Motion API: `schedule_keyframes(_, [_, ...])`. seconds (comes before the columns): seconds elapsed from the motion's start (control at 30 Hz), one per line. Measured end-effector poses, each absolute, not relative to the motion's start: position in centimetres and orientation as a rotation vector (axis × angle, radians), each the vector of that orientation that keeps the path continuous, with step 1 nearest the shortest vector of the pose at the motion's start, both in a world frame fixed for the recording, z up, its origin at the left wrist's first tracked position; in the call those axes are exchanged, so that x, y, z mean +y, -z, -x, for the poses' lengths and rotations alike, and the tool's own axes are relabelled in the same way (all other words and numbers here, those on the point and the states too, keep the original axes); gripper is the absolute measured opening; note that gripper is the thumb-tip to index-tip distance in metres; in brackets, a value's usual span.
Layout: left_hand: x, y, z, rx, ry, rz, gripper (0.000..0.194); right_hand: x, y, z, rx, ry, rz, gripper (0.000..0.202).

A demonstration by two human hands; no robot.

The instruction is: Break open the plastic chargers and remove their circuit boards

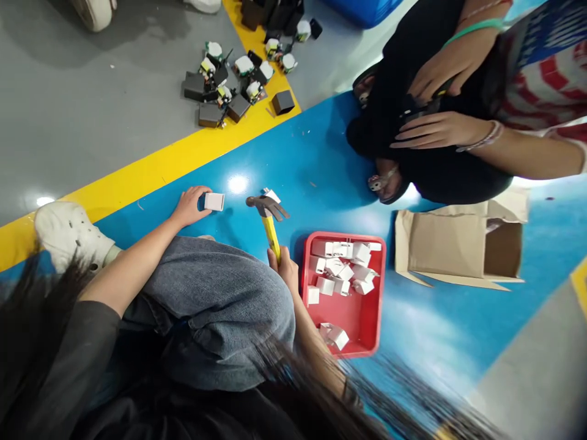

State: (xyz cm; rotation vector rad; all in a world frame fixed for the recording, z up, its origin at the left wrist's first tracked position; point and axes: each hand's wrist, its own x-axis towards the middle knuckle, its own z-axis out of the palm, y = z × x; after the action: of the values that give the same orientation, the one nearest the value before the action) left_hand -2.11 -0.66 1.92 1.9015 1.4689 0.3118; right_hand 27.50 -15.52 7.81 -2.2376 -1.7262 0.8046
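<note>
Head view: left hand (188, 206) clamped on a white charger housing (214, 202) over blue floor (316, 205). Right hand (287, 267) wrapped round yellow-handled claw hammer (269, 227); any handle print too small to read. Second white charger (273, 195) by hammer head. Red tray (346, 311) beside right hand, holding more white plug chargers (334, 266).
</note>
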Motion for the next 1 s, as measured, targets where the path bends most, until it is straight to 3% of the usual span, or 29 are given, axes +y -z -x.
schedule_keyframes(0.3, [-0.2, -2.5, 1.4, 1.310, -0.065, -2.155, 0.048, -22.7, -5.5, -28.2, -1.132, -0.886, 2.356, 0.047])
schedule_keyframes(0.4, [0.9, -3.8, 0.0, 1.150, 0.114, -2.239, 0.056, -24.0, -5.0, -28.8, -1.024, -0.866, 2.368, 0.050])
schedule_keyframes(0.57, [4.7, -6.3, -6.8, 1.013, 0.116, -2.412, 0.072, -25.3, -4.6, -29.2, -0.905, -0.869, 2.375, 0.050])
schedule_keyframes(0.73, [7.4, -5.5, -14.8, 0.857, 0.285, -2.548, 0.083, -25.2, -4.3, -28.0, -0.841, -0.930, 2.319, 0.050])
schedule_keyframes(0.9, [7.1, -4.0, -13.3, 0.989, 0.321, -2.513, 0.056, -23.8, -3.9, -28.2, -0.943, -0.959, 2.291, 0.053])
schedule_keyframes(1.0, [5.9, -3.9, -9.0, 1.075, 0.243, -2.459, 0.057, -22.0, -3.7, -28.6, -1.100, -0.960, 2.264, 0.055])
